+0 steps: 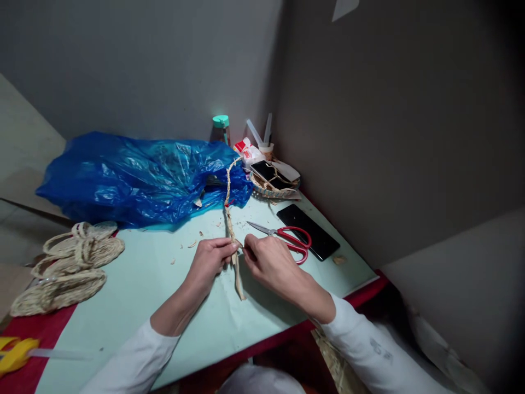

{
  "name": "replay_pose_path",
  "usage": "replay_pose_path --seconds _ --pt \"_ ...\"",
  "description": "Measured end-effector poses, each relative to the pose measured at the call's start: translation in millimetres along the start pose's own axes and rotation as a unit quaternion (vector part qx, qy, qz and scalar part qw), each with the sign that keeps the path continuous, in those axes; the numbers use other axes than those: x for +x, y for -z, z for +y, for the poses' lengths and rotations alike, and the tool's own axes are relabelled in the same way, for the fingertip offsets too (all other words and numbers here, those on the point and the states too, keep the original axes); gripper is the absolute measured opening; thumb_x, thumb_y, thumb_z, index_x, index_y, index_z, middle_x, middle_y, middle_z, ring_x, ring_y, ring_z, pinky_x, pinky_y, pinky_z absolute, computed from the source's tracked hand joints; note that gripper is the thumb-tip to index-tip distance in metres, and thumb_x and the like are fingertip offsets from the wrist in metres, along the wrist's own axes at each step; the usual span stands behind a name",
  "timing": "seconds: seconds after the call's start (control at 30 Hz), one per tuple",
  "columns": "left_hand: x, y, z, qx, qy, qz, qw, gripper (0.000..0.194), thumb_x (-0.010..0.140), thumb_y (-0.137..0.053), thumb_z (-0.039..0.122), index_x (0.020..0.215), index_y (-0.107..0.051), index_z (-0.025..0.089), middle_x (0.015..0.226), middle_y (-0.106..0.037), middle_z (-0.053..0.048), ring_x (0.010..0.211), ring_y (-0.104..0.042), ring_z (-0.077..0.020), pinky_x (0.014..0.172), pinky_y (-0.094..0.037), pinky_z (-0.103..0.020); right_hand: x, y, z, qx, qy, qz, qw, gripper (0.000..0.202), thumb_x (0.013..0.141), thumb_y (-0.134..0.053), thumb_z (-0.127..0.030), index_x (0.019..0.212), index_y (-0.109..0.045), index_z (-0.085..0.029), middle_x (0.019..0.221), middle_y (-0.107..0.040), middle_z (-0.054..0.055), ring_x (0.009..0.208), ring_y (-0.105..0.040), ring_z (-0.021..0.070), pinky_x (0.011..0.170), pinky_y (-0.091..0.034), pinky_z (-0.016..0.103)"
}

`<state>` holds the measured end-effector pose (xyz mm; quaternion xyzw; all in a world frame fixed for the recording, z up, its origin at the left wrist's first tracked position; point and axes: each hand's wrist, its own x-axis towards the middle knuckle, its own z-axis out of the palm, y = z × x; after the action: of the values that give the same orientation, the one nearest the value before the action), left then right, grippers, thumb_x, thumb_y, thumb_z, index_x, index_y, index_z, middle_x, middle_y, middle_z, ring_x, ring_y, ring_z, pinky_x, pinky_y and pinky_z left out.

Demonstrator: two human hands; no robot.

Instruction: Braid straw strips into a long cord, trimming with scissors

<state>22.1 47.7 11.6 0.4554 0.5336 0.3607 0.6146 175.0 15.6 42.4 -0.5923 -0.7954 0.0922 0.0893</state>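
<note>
A braid of straw-coloured plant fibre (229,219) runs from the far side of the table toward me, with loose flat strands (238,282) hanging below my fingers. My left hand (211,260) pinches the braid between thumb and fingers where the plaiting ends. Just right of it, my right hand (268,260) is closed on a strand that branches off the braid. A small red tie (228,205) marks the braid farther up. Beside my right hand lie red-handled scissors (293,239), their blades pointing left.
A large blue plastic bag (123,180) fills the back left. Coiled braided cords (69,262) lie at left, near a yellow glue gun (16,353). A black phone (307,231), a basket (279,189) and a green-lidded jar (220,128) stand right and back, against the walls.
</note>
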Motion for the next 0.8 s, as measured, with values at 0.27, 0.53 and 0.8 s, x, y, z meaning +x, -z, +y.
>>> replay_pose_path --seconds 0.27,0.53,0.8 --pt "-8 -2.8 0 -0.059 -0.017 -0.036 0.997 0.017 0.070 -0.066 0.025 0.060 -0.063 0.012 0.047 -0.046 0.004 0.038 -0.026 -0.0019 0.041 -0.013 -0.021 -8 -3 -31 -0.066 -0.012 -0.011 0.998 0.017 0.087 -0.044 -0.013 0.102 -0.052 -0.013 0.073 -0.068 0.010 0.065 -0.065 0.0229 0.055 -0.029 0.030" --pt "-13 -1.2 2 -0.045 -0.019 -0.024 0.999 0.021 0.070 -0.069 0.026 0.085 -0.071 0.011 0.049 -0.047 0.005 0.040 -0.025 -0.0019 0.043 -0.013 -0.019 -11 -24 -41 -0.073 0.020 0.005 0.997 0.023 0.090 -0.038 -0.006 0.107 -0.052 -0.011 0.090 -0.067 0.012 0.074 -0.067 0.0227 0.051 -0.035 0.031" --pt "-13 4.4 9 -0.088 -0.027 -0.047 0.995 0.024 0.068 -0.074 0.025 0.086 -0.072 0.010 0.060 -0.055 0.002 0.042 -0.026 -0.0005 0.040 -0.013 -0.017 -7 17 0 0.150 0.034 0.041 0.987 0.039 0.099 -0.034 -0.046 0.096 -0.061 -0.017 0.081 -0.068 0.006 0.071 -0.062 0.0175 0.061 -0.036 0.027"
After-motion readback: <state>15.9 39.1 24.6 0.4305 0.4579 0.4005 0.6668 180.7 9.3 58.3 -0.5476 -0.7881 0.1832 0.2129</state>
